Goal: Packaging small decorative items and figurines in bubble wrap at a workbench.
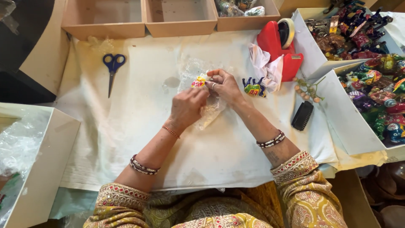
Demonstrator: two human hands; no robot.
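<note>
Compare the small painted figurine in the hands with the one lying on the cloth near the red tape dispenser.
The yellow-and-pink painted figurine is held by both hands, left hand and right hand, against clear bubble wrap; the blue-and-green painted figurine lies bare and untouched on the white cloth. Both are small, glossy and multicoloured.

blue scissors (113, 67), red tape dispenser (282, 46), black brush (303, 115), white boxes of painted figurines (337, 114)
</note>
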